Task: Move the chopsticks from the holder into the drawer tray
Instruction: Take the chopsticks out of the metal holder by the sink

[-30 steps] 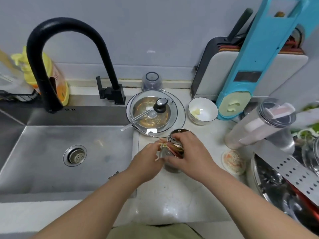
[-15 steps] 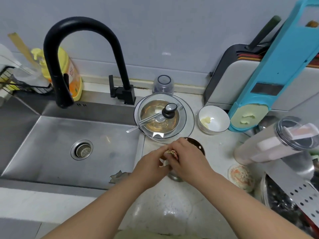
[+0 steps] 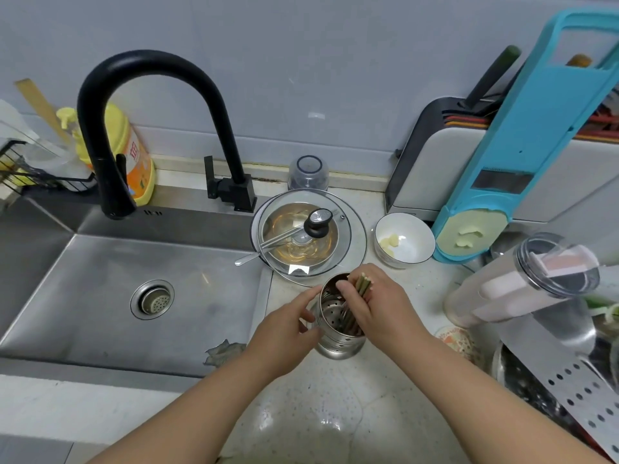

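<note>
The task is at its start, by my judgement; the chopsticks (image 3: 360,293) stand bundled in the metal holder (image 3: 338,333), none yet out, and no drawer or tray shows in the view, so the whole carry remains to be done. The right hand (image 3: 378,306) reaches over the holder's mouth, its fingers (image 3: 346,291) clenched round the upper part of the bundle; the lower ends are down inside the perforated cup. The left hand (image 3: 284,336) lies against the holder's left wall, fingers curled on it to steady it, grasping only the cup.

The holder stands on a pale speckled bench (image 3: 318,413), wet and glossy; to its left is a steel sink (image 3: 100,296) under a black tap (image 3: 150,128); just behind it a glass lid (image 3: 308,236) covers a dish, beside a white bowl (image 3: 405,241). A grey wall backs the bench; cutting boards (image 3: 445,162) lean at the right.
</note>
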